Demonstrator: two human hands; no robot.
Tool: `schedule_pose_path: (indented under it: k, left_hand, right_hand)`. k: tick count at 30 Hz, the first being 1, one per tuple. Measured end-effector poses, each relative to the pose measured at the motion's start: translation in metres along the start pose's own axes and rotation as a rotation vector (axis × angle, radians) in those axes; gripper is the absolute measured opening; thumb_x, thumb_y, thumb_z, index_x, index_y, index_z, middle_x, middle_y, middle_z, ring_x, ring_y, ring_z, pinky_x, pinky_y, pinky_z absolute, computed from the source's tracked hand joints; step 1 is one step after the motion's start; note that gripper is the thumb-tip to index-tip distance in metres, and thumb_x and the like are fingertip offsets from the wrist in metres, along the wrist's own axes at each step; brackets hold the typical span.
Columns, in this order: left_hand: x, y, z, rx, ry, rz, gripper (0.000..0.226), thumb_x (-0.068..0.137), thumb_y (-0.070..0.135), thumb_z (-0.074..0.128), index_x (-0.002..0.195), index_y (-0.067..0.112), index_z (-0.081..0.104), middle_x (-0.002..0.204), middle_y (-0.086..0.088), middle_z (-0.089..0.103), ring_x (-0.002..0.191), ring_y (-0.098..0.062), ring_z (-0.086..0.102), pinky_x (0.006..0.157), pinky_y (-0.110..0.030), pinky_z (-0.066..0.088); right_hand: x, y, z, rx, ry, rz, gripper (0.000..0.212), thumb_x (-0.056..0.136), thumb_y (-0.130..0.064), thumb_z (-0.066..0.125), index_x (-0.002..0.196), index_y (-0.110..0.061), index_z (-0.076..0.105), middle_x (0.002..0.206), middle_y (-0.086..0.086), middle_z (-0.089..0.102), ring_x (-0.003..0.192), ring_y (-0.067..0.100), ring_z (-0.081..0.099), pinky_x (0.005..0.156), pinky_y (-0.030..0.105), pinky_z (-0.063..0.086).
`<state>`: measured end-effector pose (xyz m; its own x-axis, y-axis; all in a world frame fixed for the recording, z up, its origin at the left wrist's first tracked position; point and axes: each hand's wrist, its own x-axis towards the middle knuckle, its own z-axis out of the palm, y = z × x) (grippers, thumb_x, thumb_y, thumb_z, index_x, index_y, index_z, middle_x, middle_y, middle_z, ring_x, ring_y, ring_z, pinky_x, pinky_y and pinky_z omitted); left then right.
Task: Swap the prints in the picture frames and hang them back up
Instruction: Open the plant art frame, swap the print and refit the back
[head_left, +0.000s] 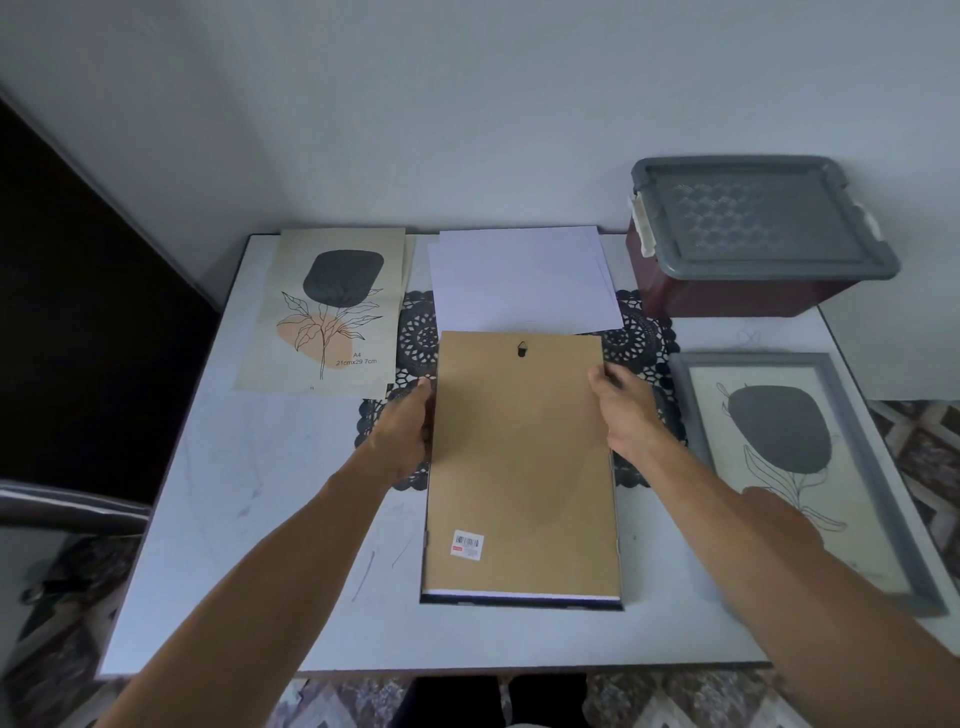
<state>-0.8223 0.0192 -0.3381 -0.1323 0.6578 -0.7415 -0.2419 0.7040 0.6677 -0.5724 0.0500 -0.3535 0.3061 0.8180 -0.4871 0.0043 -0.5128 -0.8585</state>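
Both hands are gripping a brown backing board (519, 467) w/ a small black hanger (522, 349) near its top edge & a barcode sticker (467, 545) low on the left. The board is lying in the middle of the white worktop (249, 519), over a face-down dark frame (519, 601) whose lower edge is showing just below it, w/ a thin white strip between. Left hand (402, 434) is clamping the board's left edge, fingers (423, 387) curled round it. Right hand (626, 410) is pinching the right edge, thumb on top; the other fingers are hidden under the board.

A loose print (327, 312) w/ a dark blob, peach patch & leaf drawing is lying flat at the back left. White sheets (519, 280) are sitting just behind the board, partly over a black lace mat (415, 338). On the right, a grey frame (857, 467) is lying face up w/ a similar print (779, 441) inside it; the right forearm is crossing its lower corner. A dark red box w/ grey lid (753, 228) is standing at the back right.
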Motion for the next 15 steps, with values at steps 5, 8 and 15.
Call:
schedule_pose_path:
  k: [5, 8, 15]
  left_hand:
    - [-0.007, -0.01, 0.0, 0.089, 0.014, 0.039, 0.038, 0.102, 0.035, 0.049, 0.097, 0.003, 0.069, 0.096, -0.012, 0.071, 0.083, -0.027, 0.067, 0.075, -0.042, 0.059]
    - [-0.004, -0.012, 0.001, 0.065, 0.071, 0.069, 0.039, 0.102, 0.036, 0.05, 0.087, 0.006, 0.069, 0.097, -0.014, 0.069, 0.088, -0.027, 0.066, 0.094, -0.052, 0.052]
    - [-0.008, -0.015, 0.006, -0.027, 0.016, 0.016, 0.043, 0.103, 0.034, 0.047, 0.111, -0.004, 0.065, 0.113, -0.018, 0.07, 0.101, -0.033, 0.068, 0.082, -0.044, 0.058]
  right_hand:
    - [0.003, -0.006, -0.01, 0.104, 0.018, 0.089, 0.017, 0.098, -0.028, 0.061, 0.098, -0.015, 0.071, 0.11, 0.005, 0.072, 0.102, 0.02, 0.067, 0.095, 0.039, 0.053]
    - [-0.007, -0.005, -0.013, 0.058, -0.079, 0.14, 0.028, 0.101, -0.036, 0.054, 0.121, -0.021, 0.065, 0.128, -0.008, 0.063, 0.114, 0.015, 0.058, 0.102, 0.038, 0.045]
    - [-0.018, 0.013, -0.021, 0.195, -0.1, 0.247, 0.029, 0.105, -0.022, 0.044, 0.12, -0.008, 0.064, 0.118, 0.007, 0.068, 0.105, 0.022, 0.064, 0.093, 0.038, 0.053]
